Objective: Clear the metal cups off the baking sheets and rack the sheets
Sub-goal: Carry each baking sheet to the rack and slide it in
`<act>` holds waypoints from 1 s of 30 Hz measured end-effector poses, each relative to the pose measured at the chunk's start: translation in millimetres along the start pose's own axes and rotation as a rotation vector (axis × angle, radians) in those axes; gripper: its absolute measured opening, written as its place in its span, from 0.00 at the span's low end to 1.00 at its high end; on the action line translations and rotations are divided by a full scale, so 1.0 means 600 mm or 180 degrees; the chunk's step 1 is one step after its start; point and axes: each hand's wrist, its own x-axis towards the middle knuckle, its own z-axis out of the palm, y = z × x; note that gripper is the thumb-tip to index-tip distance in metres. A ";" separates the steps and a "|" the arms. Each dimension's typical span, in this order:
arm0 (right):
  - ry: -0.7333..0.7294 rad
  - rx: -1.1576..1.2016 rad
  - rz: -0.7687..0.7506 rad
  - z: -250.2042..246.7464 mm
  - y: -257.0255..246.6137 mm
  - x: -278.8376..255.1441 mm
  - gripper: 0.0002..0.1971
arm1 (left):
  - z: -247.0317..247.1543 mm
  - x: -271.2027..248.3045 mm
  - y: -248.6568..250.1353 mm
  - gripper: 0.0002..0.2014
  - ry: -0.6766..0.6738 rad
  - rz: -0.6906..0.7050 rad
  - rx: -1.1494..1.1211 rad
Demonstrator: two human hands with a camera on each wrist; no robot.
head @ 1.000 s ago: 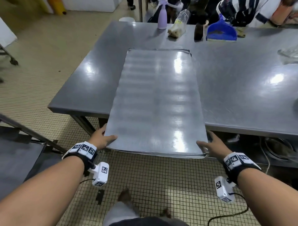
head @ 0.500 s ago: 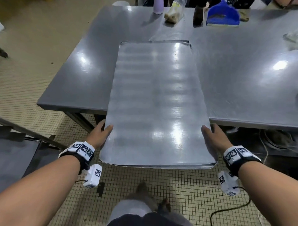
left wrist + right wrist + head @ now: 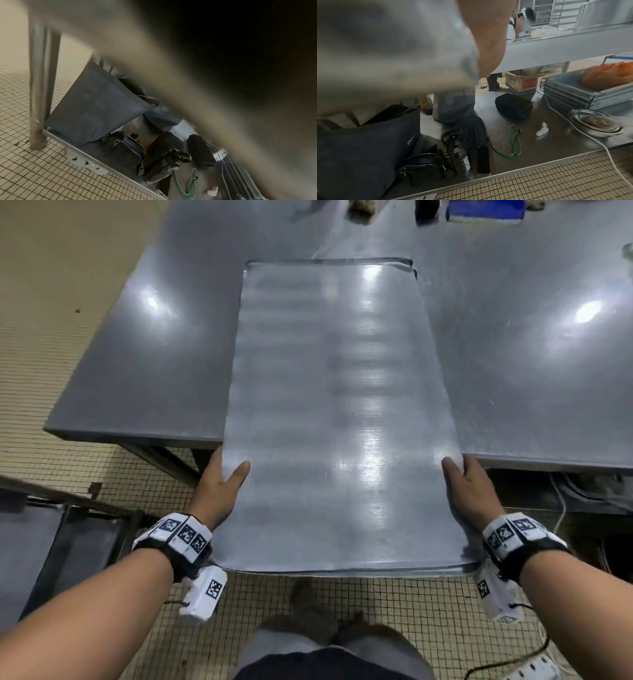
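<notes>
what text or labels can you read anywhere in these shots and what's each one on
"SUPERB", as far as it reads, in white letters down the dark water bottle on the lower shelf.
"OR", partly cut off, in white on the dark tote bag.
"STOP", small and faint, on the grey trouser leg.
Red print on the cardboard box: too blurred to read.
Square coded markers, no words, on the wrist bands.
The baking sheet bears no text.

A grey steel table (image 3: 164, 364) carries a baking sheet (image 3: 335, 405) lying lengthwise, overhanging the near edge. Along the far edge sit a blue dustpan (image 3: 486, 208) and a dark bottle (image 3: 426, 210).
</notes>
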 end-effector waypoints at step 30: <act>-0.1456 0.0094 -0.2258 -0.096 -0.286 0.063 0.42 | -0.006 -0.389 0.146 0.06 0.2837 -0.0103 -0.0409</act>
